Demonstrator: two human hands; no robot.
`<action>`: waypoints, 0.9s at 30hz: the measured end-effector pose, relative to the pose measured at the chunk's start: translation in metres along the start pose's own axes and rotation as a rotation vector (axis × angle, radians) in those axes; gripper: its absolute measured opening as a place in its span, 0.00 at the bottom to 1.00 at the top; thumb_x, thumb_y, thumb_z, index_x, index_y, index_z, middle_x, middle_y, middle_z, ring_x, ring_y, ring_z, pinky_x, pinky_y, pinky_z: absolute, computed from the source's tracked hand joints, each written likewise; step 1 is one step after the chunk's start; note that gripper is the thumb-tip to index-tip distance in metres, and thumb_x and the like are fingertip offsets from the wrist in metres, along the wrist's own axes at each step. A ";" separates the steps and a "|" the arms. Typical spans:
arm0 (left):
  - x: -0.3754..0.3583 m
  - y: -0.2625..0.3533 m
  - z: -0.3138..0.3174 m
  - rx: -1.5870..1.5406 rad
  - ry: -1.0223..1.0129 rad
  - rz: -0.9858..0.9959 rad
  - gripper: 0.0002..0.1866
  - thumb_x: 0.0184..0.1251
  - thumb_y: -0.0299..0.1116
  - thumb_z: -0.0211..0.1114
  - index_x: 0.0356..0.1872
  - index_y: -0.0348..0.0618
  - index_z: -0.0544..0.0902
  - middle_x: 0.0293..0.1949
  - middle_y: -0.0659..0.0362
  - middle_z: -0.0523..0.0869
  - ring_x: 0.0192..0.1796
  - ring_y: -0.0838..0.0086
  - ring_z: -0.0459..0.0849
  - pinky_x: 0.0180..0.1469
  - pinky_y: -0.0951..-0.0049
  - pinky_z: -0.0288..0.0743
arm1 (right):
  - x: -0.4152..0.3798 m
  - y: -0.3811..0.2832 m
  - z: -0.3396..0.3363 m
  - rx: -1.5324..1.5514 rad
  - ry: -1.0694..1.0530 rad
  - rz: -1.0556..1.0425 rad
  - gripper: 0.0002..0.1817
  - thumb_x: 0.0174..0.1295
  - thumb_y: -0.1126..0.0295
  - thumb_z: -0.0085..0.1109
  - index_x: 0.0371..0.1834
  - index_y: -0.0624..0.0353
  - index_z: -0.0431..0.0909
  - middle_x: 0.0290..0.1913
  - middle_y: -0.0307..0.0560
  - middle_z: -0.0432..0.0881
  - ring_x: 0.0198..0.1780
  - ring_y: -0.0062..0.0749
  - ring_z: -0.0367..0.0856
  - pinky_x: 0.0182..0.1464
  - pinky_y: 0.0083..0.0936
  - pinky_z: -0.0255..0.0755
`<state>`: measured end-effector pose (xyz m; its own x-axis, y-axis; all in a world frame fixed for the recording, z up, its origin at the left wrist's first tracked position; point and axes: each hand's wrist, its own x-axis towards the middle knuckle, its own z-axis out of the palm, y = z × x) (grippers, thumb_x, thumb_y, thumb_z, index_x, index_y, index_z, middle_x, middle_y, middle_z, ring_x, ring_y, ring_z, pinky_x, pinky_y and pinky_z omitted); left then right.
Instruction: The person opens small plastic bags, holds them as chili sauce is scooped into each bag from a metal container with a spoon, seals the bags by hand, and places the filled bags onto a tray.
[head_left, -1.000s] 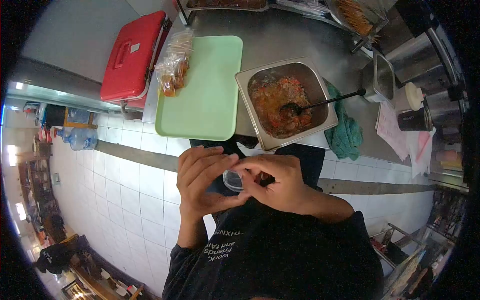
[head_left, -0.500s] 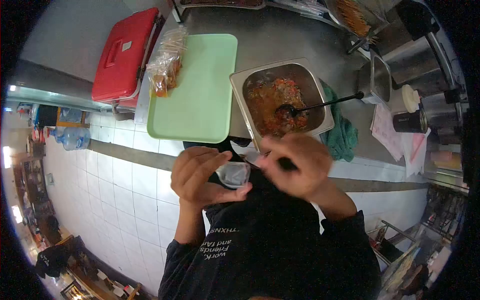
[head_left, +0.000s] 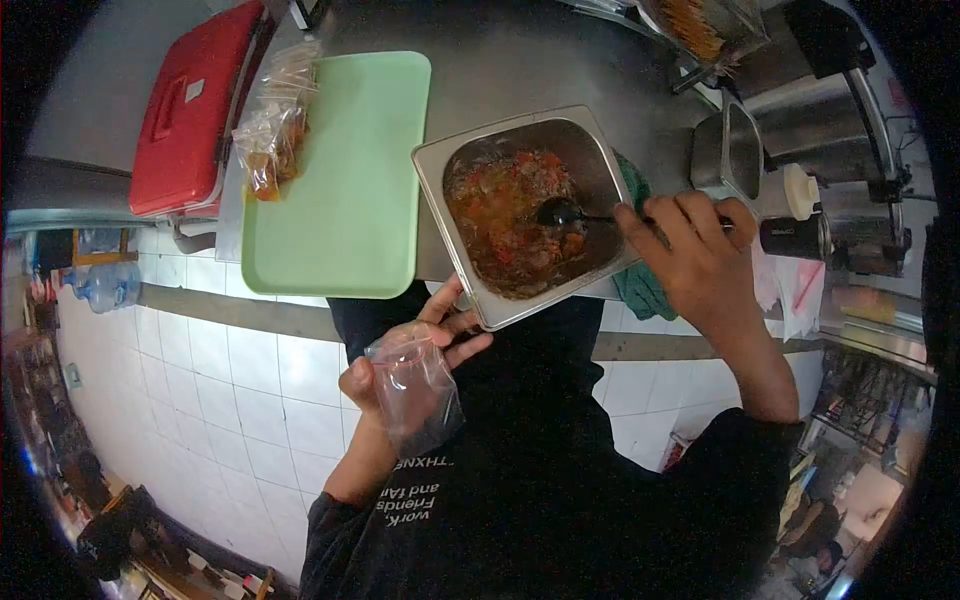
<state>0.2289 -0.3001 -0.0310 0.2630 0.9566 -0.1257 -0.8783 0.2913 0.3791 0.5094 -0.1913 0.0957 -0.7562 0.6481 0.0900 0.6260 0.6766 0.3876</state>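
Observation:
My left hand (head_left: 420, 345) holds a clear plastic bag (head_left: 420, 400) upright, with its fingers reaching to the near left corner of a square metal pan (head_left: 485, 312). The pan contains a reddish-orange sauce with chopped pieces (head_left: 510, 190). My right hand (head_left: 685, 245) is closed on the handle of a black ladle (head_left: 562, 212), whose bowl rests in the sauce. Left of the pan lies a light green tray (head_left: 345, 180). Several small filled bags (head_left: 268, 165) lie in a row along its left edge.
A red cooler (head_left: 185, 110) stands at the far left of the metal table. Under the pan's right side is a green cloth (head_left: 645, 290). Further right are an empty metal container (head_left: 728, 150), a dark cup (head_left: 795, 238) and papers (head_left: 800, 290).
My right hand has moved away from my left hand, to the right, and taken hold of the ladle. The bag in my left hand now hangs opened out. The whole view has shifted.

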 end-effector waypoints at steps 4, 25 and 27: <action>0.001 0.000 0.015 -0.113 -0.075 0.055 0.51 0.54 0.74 0.61 0.61 0.30 0.80 0.81 0.42 0.47 0.75 0.40 0.62 0.78 0.46 0.54 | -0.005 -0.001 -0.003 0.110 -0.063 -0.123 0.14 0.61 0.64 0.60 0.51 0.45 0.86 0.40 0.31 0.76 0.47 0.28 0.74 0.50 0.37 0.59; -0.017 0.037 0.016 0.667 0.270 0.395 0.55 0.44 0.77 0.70 0.55 0.28 0.80 0.57 0.37 0.82 0.49 0.65 0.86 0.48 0.74 0.77 | -0.036 -0.005 0.022 1.047 -0.056 0.635 0.11 0.68 0.63 0.66 0.47 0.55 0.89 0.30 0.43 0.82 0.31 0.27 0.77 0.33 0.26 0.66; -0.023 0.041 0.011 0.756 0.285 0.422 0.56 0.41 0.76 0.73 0.55 0.27 0.80 0.48 0.42 0.87 0.42 0.69 0.88 0.42 0.77 0.79 | -0.052 -0.018 0.023 1.027 -0.001 0.729 0.11 0.68 0.62 0.66 0.47 0.54 0.89 0.30 0.43 0.82 0.31 0.29 0.78 0.33 0.26 0.67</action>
<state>0.1910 -0.3095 -0.0027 -0.2175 0.9758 -0.0240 -0.3574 -0.0568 0.9322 0.5421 -0.2288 0.0626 -0.1734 0.9847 -0.0183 0.7564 0.1213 -0.6427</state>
